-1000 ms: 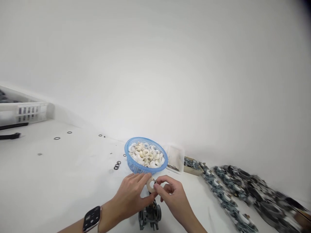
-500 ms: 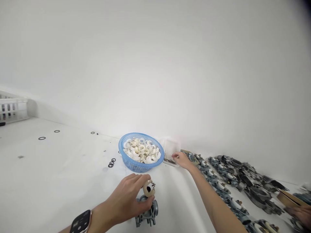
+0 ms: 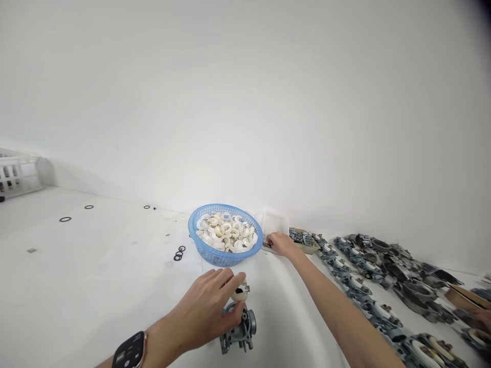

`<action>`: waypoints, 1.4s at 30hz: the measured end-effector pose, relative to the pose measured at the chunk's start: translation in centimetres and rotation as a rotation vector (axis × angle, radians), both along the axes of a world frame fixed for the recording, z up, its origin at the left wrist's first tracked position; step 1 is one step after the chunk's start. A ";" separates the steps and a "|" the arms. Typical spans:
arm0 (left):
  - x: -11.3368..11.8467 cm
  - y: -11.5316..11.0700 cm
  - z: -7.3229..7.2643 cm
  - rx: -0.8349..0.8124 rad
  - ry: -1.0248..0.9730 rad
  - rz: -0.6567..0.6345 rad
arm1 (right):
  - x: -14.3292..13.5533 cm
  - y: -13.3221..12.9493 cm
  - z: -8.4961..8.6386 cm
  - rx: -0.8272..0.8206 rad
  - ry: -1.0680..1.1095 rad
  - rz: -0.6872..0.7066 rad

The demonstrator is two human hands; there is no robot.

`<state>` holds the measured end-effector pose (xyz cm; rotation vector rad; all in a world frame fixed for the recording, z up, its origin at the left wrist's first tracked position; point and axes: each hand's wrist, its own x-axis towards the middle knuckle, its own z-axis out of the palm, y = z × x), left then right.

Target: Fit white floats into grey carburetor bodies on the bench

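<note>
A cream-coloured carburetor float (image 3: 240, 294) with a small metal hinge piece is pinched between the thumb and fingers of my left hand (image 3: 209, 301). Directly beneath it is a grey metal carburetor body (image 3: 241, 331), partly covered by my thumb. My right hand (image 3: 282, 244) reaches into a small clear plastic tray (image 3: 276, 223), its fingers curled down together among thin metal pins; whatever is between the fingertips is hidden. Left of that hand, a blue plastic basket (image 3: 226, 259) holds many similar white floats.
Rows of carburetors (image 3: 362, 286) with floats stand at right, beside dark metal parts (image 3: 414, 286). A shallow box (image 3: 309, 247) of carburetor parts sits behind my right arm. Black rubber rings (image 3: 178, 254) lie at left. A white crate (image 3: 19, 174) is far left. Another person's hand (image 3: 485, 319) shows at the right edge.
My right hand has dipped lower and a little left into the tray, its fingers now out of sight. The left hand still holds the float, tilted differently above the carburetor body.
</note>
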<state>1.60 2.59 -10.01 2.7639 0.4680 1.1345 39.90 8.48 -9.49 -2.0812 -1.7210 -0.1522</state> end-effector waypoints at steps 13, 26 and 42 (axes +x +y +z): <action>-0.4 -0.2 0.8 -0.076 0.109 -0.036 | 0.0 -0.9 1.1 -0.192 -0.034 0.080; -0.8 -0.2 1.4 -0.008 0.105 -0.100 | -2.3 -5.4 2.8 -0.018 0.232 0.166; -0.2 -1.5 1.6 -0.196 0.180 -0.125 | -16.9 -12.5 1.2 0.013 0.840 0.566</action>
